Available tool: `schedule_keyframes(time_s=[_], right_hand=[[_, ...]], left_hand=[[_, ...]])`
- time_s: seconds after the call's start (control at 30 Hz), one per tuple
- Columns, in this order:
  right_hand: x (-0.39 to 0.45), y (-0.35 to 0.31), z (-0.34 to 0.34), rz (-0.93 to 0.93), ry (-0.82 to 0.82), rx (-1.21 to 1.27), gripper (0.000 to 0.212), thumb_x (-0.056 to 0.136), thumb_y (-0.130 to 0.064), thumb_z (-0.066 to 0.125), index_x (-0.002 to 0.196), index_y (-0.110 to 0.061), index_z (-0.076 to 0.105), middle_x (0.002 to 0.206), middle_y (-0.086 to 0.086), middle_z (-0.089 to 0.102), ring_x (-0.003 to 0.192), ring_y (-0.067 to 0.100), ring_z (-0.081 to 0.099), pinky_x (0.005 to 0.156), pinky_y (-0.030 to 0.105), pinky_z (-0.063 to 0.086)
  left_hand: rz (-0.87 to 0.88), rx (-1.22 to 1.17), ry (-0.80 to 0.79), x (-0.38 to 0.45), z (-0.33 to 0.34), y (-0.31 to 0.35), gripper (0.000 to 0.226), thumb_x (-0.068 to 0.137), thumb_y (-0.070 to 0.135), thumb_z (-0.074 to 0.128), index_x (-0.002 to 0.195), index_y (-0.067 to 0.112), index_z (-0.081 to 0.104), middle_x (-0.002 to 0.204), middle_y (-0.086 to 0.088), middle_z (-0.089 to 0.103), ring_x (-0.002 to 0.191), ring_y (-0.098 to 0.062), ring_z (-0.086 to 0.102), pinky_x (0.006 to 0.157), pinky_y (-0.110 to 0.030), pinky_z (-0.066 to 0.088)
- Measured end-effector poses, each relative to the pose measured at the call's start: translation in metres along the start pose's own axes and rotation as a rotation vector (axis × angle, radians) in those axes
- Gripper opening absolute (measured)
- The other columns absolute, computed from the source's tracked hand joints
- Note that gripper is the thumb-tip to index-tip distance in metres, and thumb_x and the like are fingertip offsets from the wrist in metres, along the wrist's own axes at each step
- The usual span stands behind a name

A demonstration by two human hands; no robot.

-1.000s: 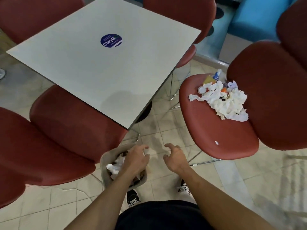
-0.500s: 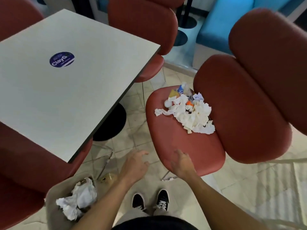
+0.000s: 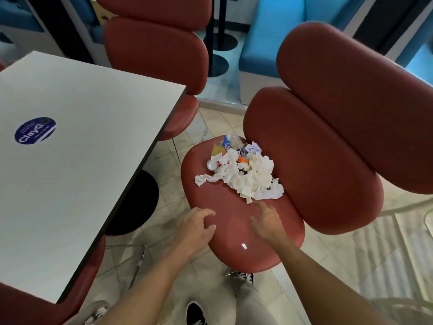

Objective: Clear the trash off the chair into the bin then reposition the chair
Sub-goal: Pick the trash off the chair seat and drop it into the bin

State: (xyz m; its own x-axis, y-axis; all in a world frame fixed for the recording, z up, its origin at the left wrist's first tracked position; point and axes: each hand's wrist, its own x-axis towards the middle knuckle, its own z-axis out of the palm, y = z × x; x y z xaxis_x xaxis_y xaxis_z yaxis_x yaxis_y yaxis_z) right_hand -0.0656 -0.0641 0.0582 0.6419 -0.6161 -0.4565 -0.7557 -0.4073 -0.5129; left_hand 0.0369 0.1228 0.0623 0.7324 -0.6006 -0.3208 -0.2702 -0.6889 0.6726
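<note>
left hand [image 3: 195, 227]: fingers loosely curled, holding nothing, over the front left edge of the seat
right hand [image 3: 267, 221]: fingers spread and nearly straight, empty, reaching above the seat just short of the trash
trash [image 3: 243, 174]: heap of crumpled white tissue with bits of coloured wrapper, at the back of the seat against the backrest
chair [image 3: 234, 231]: red padded, beside the white table [image 3: 82, 148]
bin [image 3: 93, 311]: rim only, bottom left edge of view
</note>
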Motion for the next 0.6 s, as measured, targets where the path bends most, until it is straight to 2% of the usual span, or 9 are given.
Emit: schedule_keyframes(time_s=[0.13, 0.23, 0.33, 0.43, 0.6], right_hand=[[0.046, 0.009, -0.025, 0.007, 0.003, -0.019, 0.054, 0.088, -0.020, 0.058, 0.139, -0.021, 0.042, 0.130, 0.016, 0.044, 0.112, 0.031, 0.054, 0.094, 0.034, 0.043], [0.086, 0.012, -0.038, 0.001, -0.005, -0.008, 0.053, 0.088, -0.021, 0.059, 0.138, -0.021, 0.043, 0.129, 0.015, 0.042, 0.097, 0.029, 0.057, 0.087, 0.032, 0.046], [0.129, 0.014, -0.048, -0.034, -0.029, -0.006, 0.053, 0.086, -0.016, 0.058, 0.137, -0.020, 0.043, 0.130, 0.013, 0.039, 0.084, 0.022, 0.052, 0.079, 0.027, 0.042], [0.172, 0.017, -0.054, -0.047, -0.067, -0.006, 0.054, 0.086, -0.013, 0.055, 0.138, -0.020, 0.042, 0.132, 0.011, 0.039, 0.097, 0.026, 0.055, 0.080, 0.027, 0.040], [0.225, 0.026, -0.056, -0.069, -0.112, 0.006, 0.055, 0.086, -0.014, 0.053, 0.139, -0.021, 0.042, 0.138, 0.007, 0.032, 0.112, 0.029, 0.054, 0.092, 0.034, 0.046]], left_hand=[[-0.011, 0.024, -0.005, 0.042, 0.008, 0.015, 0.030, 0.086, 0.027, 0.065, 0.116, 0.031, 0.062, 0.109, 0.009, 0.053, 0.075, -0.001, 0.053, 0.074, -0.014, 0.037], [-0.040, 0.082, 0.013, 0.077, 0.013, 0.030, 0.030, 0.086, 0.027, 0.065, 0.116, 0.031, 0.062, 0.108, 0.007, 0.054, 0.075, -0.002, 0.053, 0.077, -0.016, 0.036], [-0.050, 0.111, 0.028, 0.118, 0.017, 0.048, 0.033, 0.085, 0.026, 0.066, 0.118, 0.029, 0.062, 0.111, 0.007, 0.056, 0.082, -0.008, 0.055, 0.084, -0.025, 0.046], [-0.075, 0.123, 0.023, 0.168, 0.028, 0.064, 0.036, 0.083, 0.026, 0.067, 0.119, 0.029, 0.062, 0.119, 0.007, 0.058, 0.090, -0.014, 0.059, 0.090, -0.035, 0.050], [-0.131, 0.172, -0.007, 0.237, 0.043, 0.082, 0.041, 0.082, 0.015, 0.059, 0.122, 0.027, 0.061, 0.125, 0.000, 0.057, 0.106, -0.020, 0.058, 0.094, -0.035, 0.047]])
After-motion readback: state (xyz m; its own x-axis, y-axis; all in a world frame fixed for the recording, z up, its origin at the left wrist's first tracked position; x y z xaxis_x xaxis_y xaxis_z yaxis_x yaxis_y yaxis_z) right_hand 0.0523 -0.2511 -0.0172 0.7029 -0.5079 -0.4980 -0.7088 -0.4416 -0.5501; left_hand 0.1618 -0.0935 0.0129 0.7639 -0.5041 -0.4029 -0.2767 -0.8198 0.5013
